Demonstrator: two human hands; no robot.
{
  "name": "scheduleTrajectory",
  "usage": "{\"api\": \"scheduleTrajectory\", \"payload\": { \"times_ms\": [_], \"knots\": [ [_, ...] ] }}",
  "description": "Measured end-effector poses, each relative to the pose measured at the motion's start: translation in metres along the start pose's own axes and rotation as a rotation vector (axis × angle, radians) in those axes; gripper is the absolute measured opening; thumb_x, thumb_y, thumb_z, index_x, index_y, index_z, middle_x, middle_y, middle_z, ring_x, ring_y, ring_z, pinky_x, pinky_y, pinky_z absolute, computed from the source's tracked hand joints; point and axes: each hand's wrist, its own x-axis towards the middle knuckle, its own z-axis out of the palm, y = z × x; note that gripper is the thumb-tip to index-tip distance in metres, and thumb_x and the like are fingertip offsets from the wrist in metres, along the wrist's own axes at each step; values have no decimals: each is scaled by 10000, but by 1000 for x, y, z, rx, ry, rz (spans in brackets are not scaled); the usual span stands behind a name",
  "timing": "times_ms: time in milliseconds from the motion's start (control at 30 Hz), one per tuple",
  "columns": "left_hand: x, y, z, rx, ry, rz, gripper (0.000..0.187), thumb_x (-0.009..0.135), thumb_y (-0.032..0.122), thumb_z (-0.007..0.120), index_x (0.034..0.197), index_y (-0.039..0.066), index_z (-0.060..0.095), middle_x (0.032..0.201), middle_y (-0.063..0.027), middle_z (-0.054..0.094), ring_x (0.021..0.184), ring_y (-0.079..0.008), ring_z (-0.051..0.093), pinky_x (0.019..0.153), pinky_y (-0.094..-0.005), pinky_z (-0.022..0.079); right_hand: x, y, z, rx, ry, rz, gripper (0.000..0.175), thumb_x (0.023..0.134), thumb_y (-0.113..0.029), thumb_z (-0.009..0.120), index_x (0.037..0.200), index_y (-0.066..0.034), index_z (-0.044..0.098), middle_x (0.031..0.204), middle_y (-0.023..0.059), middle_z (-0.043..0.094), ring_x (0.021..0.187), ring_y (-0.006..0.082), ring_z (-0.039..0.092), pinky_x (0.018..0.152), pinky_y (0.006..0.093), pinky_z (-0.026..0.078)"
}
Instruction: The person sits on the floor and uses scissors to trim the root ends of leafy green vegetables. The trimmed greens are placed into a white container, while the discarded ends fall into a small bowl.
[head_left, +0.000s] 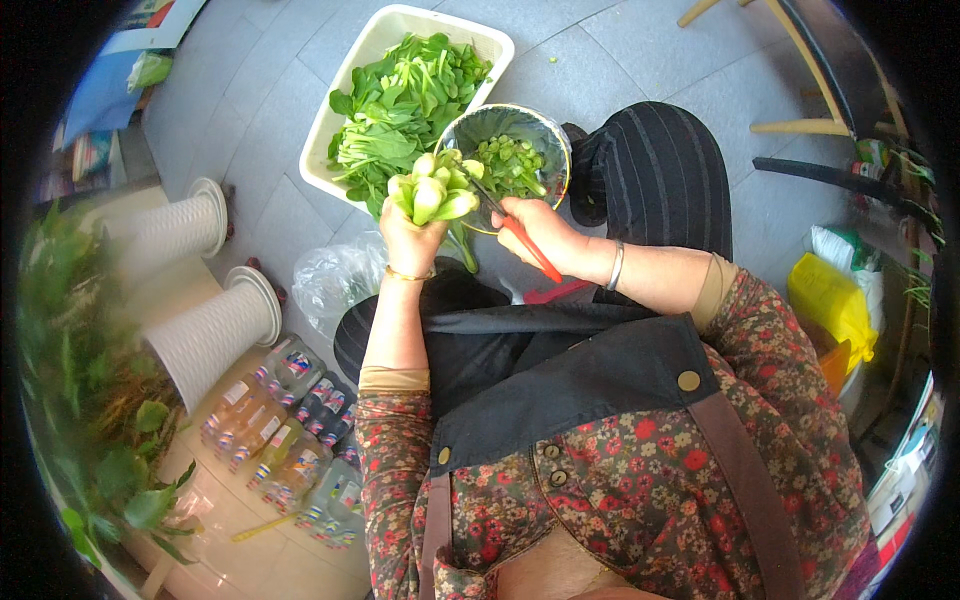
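Observation:
My left hand (412, 236) grips a bunch of leafy greens (429, 193), its pale cut stem ends facing up toward me. In my right hand (547, 234) is a red-handled cutting tool (534, 249); its dark blade reaches the right side of the bunch. Whether it is a knife or scissors is hard to tell. Just beyond my hands stands a round bin (564, 161) with a clear plastic liner, with trimmed stem ends (512, 154) inside. Left of it, partly behind the bunch, a white plastic basket (315, 161) holds a heap of leafy greens (397, 112).
A crumpled clear plastic bag (337, 277) lies by my left knee. White ribbed planters (217, 334), potted foliage (112, 472) and packs of bottled drinks (281, 427) are at left. On the right are a wooden-legged chair (806, 127) and a yellow bag (829, 307).

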Motion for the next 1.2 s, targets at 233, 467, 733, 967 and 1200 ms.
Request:
{"api": "scheduleTrajectory", "payload": {
  "times_ms": [233,467,733,967,1200],
  "knots": [
    [2,-1,0,140,-31,60,507,515,92,767,985,57,581,894,-120,617,860,-339,573,783,-408,450,7,6,2,-125,-44,93,229,792,-141,524,976,-8,493,695,86,552,580,160,564,498,278,460],
    [-5,-1,5,-52,-153,-7,443,539,82,759,955,57,609,920,-129,618,852,-326,586,769,-395,464,17,3,-5,-33,-24,115,203,828,-196,511,927,-19,504,671,62,546,524,137,526,463,274,438],
    [0,4,0,-166,-240,-117,376,636,41,753,987,40,618,928,-54,644,831,-152,606,753,-278,480,9,-6,-10,-62,19,42,197,854,-202,511,769,-25,508,554,12,492,437,108,476,396,257,393],
    [-3,-13,-2,-36,-170,-47,425,545,104,766,938,67,608,878,-123,625,830,-326,590,749,-387,470,6,-13,-20,-344,71,-8,187,735,-181,595,834,-23,608,747,177,629,730,321,623,656,382,472],
    [0,-10,-10,65,-144,34,454,527,86,753,952,64,594,867,-136,616,824,-335,576,747,-400,459,4,-22,-32,-529,138,-28,317,737,-247,613,1009,-86,583,854,157,633,810,323,618,682,408,479]
  ]
}}
